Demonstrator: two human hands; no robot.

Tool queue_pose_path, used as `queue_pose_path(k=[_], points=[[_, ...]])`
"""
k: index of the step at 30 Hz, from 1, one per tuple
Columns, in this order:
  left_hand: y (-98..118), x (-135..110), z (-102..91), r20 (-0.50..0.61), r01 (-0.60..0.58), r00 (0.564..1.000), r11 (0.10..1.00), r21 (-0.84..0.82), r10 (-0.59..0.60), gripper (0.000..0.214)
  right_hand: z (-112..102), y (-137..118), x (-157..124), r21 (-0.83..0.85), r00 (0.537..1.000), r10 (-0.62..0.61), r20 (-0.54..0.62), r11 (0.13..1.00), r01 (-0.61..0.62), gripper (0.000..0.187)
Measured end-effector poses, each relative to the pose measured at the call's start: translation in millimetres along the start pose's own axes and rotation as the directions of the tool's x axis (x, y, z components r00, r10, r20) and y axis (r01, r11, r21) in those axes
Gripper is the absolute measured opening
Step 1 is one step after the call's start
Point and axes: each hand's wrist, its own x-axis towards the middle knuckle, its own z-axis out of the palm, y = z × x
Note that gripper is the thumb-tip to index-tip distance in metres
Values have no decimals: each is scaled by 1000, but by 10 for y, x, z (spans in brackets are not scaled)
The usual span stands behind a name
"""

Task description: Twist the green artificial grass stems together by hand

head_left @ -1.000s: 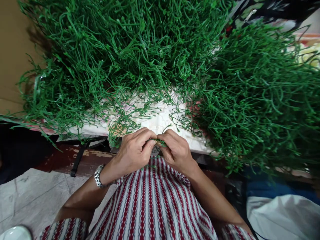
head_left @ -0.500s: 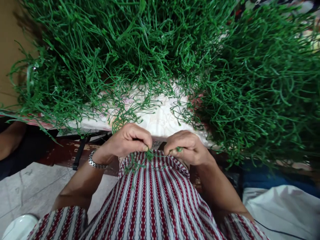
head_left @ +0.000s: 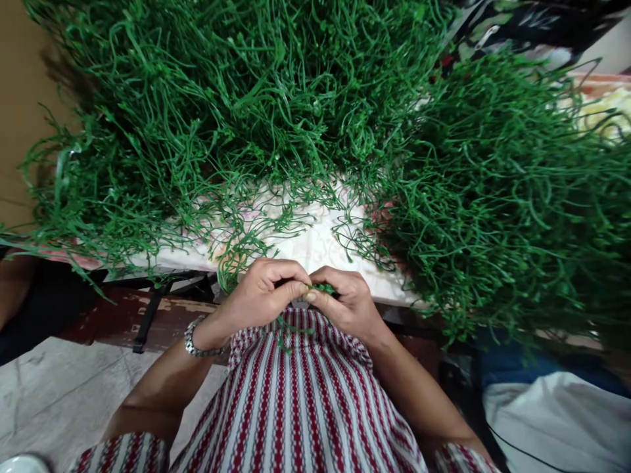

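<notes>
My left hand (head_left: 273,289) and my right hand (head_left: 348,302) meet at the table's near edge, above my striped apron-like garment. Thumbs and fingertips of both are pinched together on a thin green plant sprig (head_left: 286,328), whose stems hang below my left hand; it looks like artificial plastic greenery. A bit of green (head_left: 325,288) also shows inside my right hand. The exact spot where the fingers join is covered by the thumbs. Just beyond, loose green sprigs (head_left: 246,246) lie on the floral cloth (head_left: 315,243).
A large heap of sprigs (head_left: 236,85) fills the table's far side, and another heap (head_left: 507,190) stands at the right. Another person's arm (head_left: 17,289) is at the left edge. Pale fabric (head_left: 557,420) lies at lower right, beside a dark cord. A white round object (head_left: 22,464) is at bottom left.
My hands were apart with stems stretched between them; now they have come together, fingertips touching. The camera view has shifted slightly, showing more of the far right.
</notes>
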Motion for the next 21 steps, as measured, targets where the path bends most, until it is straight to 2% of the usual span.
queue_pose_path(k=[2, 5, 9, 15, 16, 18, 20, 21], points=[[21, -9, -48, 91, 19, 996, 1000, 21, -21, 14, -24, 16, -9, 62, 997, -28, 79, 998, 23, 18], [35, -4, -96, 249, 80, 966, 996, -46, -66, 16, -71, 18, 0, 111, 975, -106, 197, 990, 86, 26], [-8, 23, -94, 427, 126, 903, 978, -166, -43, 17, -119, 38, 42, 211, 899, -196, 393, 970, 119, 32], [-88, 14, -109, 534, 106, 844, 958, -267, 56, 20, -148, 96, 36, 413, 807, -278, 521, 909, 47, 31], [-84, 9, -119, 522, 108, 851, 954, -279, 56, 20, -167, 99, 29, 430, 814, -261, 518, 903, 15, 32], [-64, 7, -129, 414, 121, 910, 951, -284, 8, 19, -214, 100, 25, 434, 879, -168, 446, 900, -49, 31], [-47, 21, -113, 209, 126, 975, 957, -260, -71, 17, -249, 98, 41, 398, 948, -20, 317, 910, -114, 28], [-45, 34, -94, 106, 117, 990, 965, -236, -94, 16, -249, 97, 54, 368, 966, 57, 254, 918, -151, 26]])
